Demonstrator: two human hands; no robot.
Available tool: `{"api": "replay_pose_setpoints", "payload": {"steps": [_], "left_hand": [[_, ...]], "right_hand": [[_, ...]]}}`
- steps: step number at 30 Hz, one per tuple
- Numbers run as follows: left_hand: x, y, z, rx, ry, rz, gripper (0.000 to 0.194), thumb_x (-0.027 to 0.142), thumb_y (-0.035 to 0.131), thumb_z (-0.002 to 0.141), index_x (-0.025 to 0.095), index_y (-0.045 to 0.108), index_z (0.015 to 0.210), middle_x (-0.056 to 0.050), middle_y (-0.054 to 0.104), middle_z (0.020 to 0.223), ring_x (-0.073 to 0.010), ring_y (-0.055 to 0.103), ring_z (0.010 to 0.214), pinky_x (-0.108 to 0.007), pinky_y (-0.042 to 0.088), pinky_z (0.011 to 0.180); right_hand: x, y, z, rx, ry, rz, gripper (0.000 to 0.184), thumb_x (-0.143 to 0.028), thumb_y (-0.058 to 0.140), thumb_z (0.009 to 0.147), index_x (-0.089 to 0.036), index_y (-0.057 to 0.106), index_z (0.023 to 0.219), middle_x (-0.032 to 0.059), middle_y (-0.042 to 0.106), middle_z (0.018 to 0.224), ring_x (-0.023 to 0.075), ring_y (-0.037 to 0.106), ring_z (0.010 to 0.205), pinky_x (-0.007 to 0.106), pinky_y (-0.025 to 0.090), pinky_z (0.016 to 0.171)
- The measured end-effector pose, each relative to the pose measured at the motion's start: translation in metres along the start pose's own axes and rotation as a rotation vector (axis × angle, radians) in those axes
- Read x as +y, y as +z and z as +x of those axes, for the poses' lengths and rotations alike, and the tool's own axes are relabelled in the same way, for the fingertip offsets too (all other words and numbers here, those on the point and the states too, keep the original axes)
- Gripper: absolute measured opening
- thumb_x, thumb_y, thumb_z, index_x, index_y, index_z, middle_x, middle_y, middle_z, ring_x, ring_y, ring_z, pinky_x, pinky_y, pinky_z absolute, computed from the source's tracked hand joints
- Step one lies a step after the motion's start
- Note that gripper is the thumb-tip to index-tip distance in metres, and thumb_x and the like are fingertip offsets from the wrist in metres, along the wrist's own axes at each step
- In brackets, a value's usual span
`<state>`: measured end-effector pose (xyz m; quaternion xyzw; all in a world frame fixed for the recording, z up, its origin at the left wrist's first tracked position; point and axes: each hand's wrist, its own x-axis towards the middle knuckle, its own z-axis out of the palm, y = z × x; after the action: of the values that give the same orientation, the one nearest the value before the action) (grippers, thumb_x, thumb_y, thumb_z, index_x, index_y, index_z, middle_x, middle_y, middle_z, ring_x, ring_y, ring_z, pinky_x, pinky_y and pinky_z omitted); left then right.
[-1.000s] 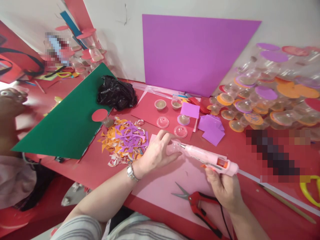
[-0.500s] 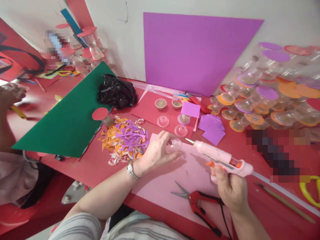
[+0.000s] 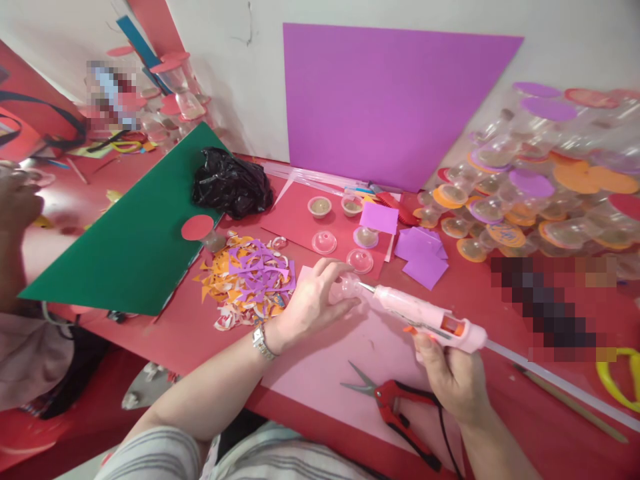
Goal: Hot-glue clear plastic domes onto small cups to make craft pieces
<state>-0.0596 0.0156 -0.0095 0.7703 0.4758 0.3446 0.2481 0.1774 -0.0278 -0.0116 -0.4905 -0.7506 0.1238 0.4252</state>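
My left hand (image 3: 314, 300) is curled around a small clear plastic dome (image 3: 346, 288), holding it just above a pink sheet (image 3: 340, 360) on the red table. My right hand (image 3: 447, 377) grips a pink glue gun (image 3: 425, 317) by its handle. The gun's metal tip touches the dome. A watch sits on my left wrist. Red-handled scissors (image 3: 395, 403) lie open on the pink sheet, just left of my right hand.
Paper scraps (image 3: 247, 277) lie left of my left hand. Clear domes and filled cups (image 3: 345, 230) sit on a red sheet beyond it, by purple squares (image 3: 423, 257). Many capped cups (image 3: 525, 200) pile up at right. Green sheet (image 3: 135, 233), black bag (image 3: 233, 183), another person's hand (image 3: 17, 200) at left.
The glue gun pulled back to the right away from the dome, then came back so its tip touches the dome again. My left hand kept hold of the dome.
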Motion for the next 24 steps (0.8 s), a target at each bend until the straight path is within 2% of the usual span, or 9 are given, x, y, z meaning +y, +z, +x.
{"api": "replay_pose_setpoints", "payload": {"steps": [4, 12, 16, 20, 24], "left_hand": [[-0.0011, 0.0003, -0.0009, -0.008, -0.003, -0.006, 0.04, 0.035, 0.069, 0.088, 0.019, 0.056, 0.123, -0.009, 0.063, 0.116, -0.0186, 0.067, 0.095, -0.034, 0.058, 0.083], [-0.0009, 0.0013, -0.0037, 0.001, 0.013, 0.056, 0.047, 0.04, 0.069, 0.088, 0.02, 0.056, 0.129, -0.01, 0.062, 0.119, -0.0229, 0.066, 0.107, -0.036, 0.058, 0.09], [-0.0013, 0.0045, -0.0054, -0.032, 0.016, 0.087, 0.052, 0.04, 0.072, 0.086, 0.022, 0.054, 0.132, -0.01, 0.061, 0.122, -0.0236, 0.066, 0.109, -0.036, 0.059, 0.089], [-0.0035, 0.0054, -0.0049, -0.039, -0.007, 0.084, 0.052, 0.038, 0.074, 0.084, 0.023, 0.054, 0.13, -0.01, 0.061, 0.122, -0.0235, 0.065, 0.11, -0.037, 0.058, 0.092], [-0.0066, 0.0028, -0.0024, 0.005, -0.007, 0.087, 0.046, 0.036, 0.073, 0.086, 0.021, 0.055, 0.125, -0.01, 0.062, 0.12, -0.0242, 0.064, 0.111, -0.039, 0.056, 0.094]], "right_hand": [[0.0025, 0.0022, -0.0032, 0.005, -0.021, -0.045, 0.036, -0.044, 0.048, 0.099, -0.019, 0.067, 0.08, 0.007, 0.069, 0.065, 0.0178, 0.066, 0.055, 0.026, 0.053, 0.048], [0.0053, 0.0051, -0.003, 0.005, -0.044, -0.076, 0.035, -0.044, 0.048, 0.099, -0.019, 0.066, 0.082, 0.0054, 0.068, 0.064, 0.0167, 0.063, 0.052, 0.025, 0.051, 0.049], [0.0053, 0.0091, -0.0063, -0.012, -0.049, -0.072, 0.029, -0.041, 0.05, 0.098, -0.019, 0.066, 0.087, 0.0063, 0.069, 0.066, 0.019, 0.067, 0.056, 0.026, 0.052, 0.05], [0.0062, 0.0098, -0.0102, -0.044, -0.013, -0.053, 0.026, -0.04, 0.052, 0.097, -0.02, 0.065, 0.088, 0.007, 0.069, 0.069, 0.0191, 0.067, 0.059, 0.026, 0.053, 0.052], [0.0044, 0.0048, -0.0084, -0.053, 0.007, -0.052, 0.028, -0.041, 0.05, 0.098, -0.02, 0.065, 0.087, 0.006, 0.069, 0.07, 0.0185, 0.067, 0.059, 0.026, 0.053, 0.052]]}}
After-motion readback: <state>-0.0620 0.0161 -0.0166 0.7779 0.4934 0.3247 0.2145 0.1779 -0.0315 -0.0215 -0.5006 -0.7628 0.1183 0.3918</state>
